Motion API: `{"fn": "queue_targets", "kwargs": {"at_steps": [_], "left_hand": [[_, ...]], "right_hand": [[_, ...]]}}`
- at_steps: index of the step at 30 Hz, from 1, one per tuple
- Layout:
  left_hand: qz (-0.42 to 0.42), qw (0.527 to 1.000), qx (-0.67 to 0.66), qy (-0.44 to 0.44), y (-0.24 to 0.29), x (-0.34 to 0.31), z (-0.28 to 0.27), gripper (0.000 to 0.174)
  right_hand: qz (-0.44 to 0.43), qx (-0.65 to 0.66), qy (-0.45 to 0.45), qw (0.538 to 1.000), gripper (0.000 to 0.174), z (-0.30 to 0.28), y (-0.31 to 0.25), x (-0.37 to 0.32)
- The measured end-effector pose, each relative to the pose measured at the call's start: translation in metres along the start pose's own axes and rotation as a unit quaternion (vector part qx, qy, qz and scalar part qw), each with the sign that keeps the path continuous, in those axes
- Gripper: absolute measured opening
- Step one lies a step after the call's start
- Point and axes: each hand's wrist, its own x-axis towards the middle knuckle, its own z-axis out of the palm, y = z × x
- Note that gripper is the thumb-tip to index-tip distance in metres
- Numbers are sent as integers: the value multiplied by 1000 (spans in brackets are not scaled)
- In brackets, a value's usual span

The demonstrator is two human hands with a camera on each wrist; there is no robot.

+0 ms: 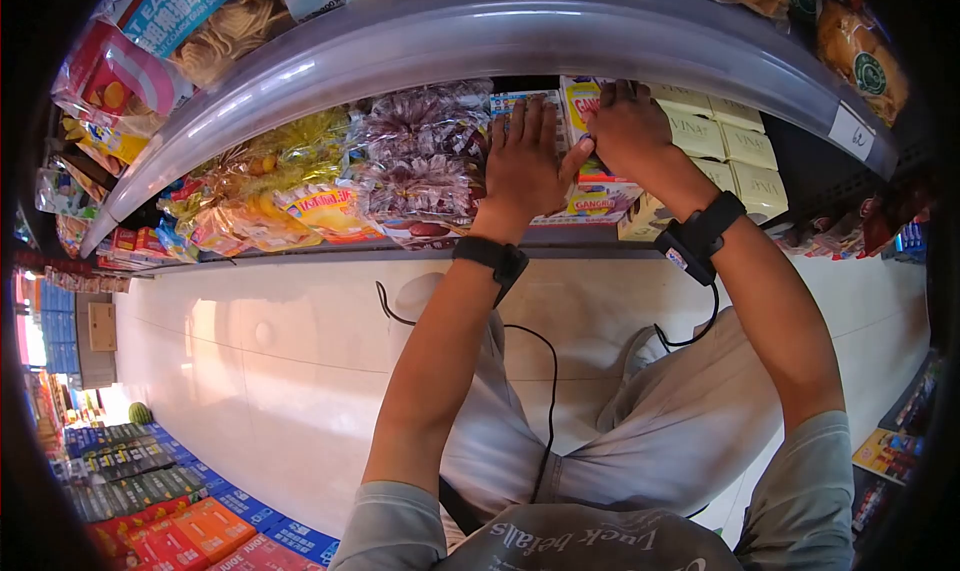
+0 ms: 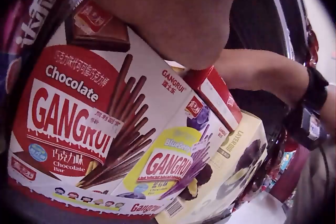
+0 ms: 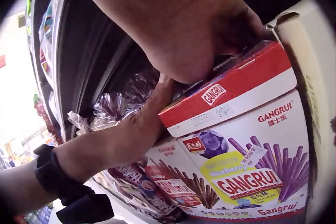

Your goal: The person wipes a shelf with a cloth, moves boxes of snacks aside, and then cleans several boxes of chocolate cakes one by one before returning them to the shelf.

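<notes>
My left hand (image 1: 525,161) lies with fingers straight and thumb spread over the chocolate GANGRUI stick carton (image 2: 68,113). Beside it, my right hand (image 1: 630,126) is on a smaller red-and-white GANGRUI box (image 3: 226,95), fingers bent over it and partly hidden. In the right wrist view that box rests on top of the blueberry GANGRUI carton (image 3: 252,171). The left thumb reaches the small box's near-left end. Yellow shows on the box top (image 1: 578,101) between the hands in the head view.
Cream VINA boxes (image 1: 750,151) stack right of the hands. To the left stand purple-wrapped bags (image 1: 420,151) and yellow bags (image 1: 300,161). A clear shelf lip (image 1: 500,36) curves above the hands. Cables (image 1: 550,371) hang from the wrist straps.
</notes>
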Motion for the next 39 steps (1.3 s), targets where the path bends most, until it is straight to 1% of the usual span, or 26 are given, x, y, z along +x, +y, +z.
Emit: {"fn": "queue_targets", "kwargs": {"at_steps": [4, 7, 10, 13, 16, 19, 25, 28, 31, 39], "left_hand": [[2, 1000, 8, 4, 1, 1, 0, 58], [2, 1000, 12, -1, 1, 1, -1, 57], [-8, 1000, 5, -4, 2, 0, -2, 54], [-26, 999, 7, -37, 1, 1, 0, 49], [-25, 998, 25, -52, 0, 0, 2, 45], [-35, 998, 14, -44, 2, -1, 3, 43], [-32, 999, 3, -34, 1, 0, 4, 41], [-30, 999, 9, -32, 1, 0, 4, 41], [-30, 999, 13, -40, 1, 0, 5, 42], [-37, 998, 20, -54, 1, -1, 4, 46]], "right_hand": [[25, 58, 24, 998, 40, 6, 2, 1], [-49, -20, -32, 998, 55, 8, 8, 8], [-58, -17, -16, 998, 56, 14, 10, 9], [-38, 12, -6, 999, 56, 23, 10, 13], [-38, -7, -27, 999, 55, 20, 9, 12], [0, 14, 9, 1000, 55, 18, 2, 6], [23, -1, 17, 1000, 56, 7, -8, -3], [42, 25, 47, 998, 58, 13, -10, -2], [51, 47, 56, 996, 59, 15, -10, -2], [70, 43, 17, 996, 60, 4, -13, -5]]}}
